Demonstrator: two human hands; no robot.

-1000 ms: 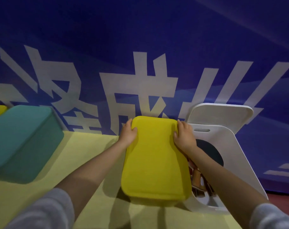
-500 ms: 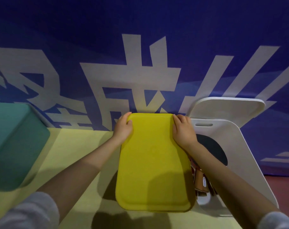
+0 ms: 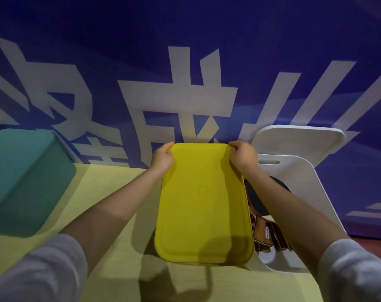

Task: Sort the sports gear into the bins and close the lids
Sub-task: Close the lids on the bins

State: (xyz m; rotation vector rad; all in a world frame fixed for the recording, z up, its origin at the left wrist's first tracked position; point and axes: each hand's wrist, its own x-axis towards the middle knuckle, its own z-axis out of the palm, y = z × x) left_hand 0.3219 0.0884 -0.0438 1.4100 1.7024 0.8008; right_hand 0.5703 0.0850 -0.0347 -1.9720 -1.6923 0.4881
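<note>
With both hands pinching its far corners, left hand [image 3: 162,159] and right hand [image 3: 243,156], yellow lid [image 3: 203,203] held flat over its bin on the tabletop [image 3: 111,192], probably for seating. White bin [image 3: 311,188] just right, open, paddles [image 3: 265,216] inside; teal bin [image 3: 24,177] far left, lidded.

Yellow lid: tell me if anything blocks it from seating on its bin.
Nothing visible does. The left hand and right hand hold the yellow lid at its far corners; it hides its bin, so the rim underneath cannot be checked.
</note>
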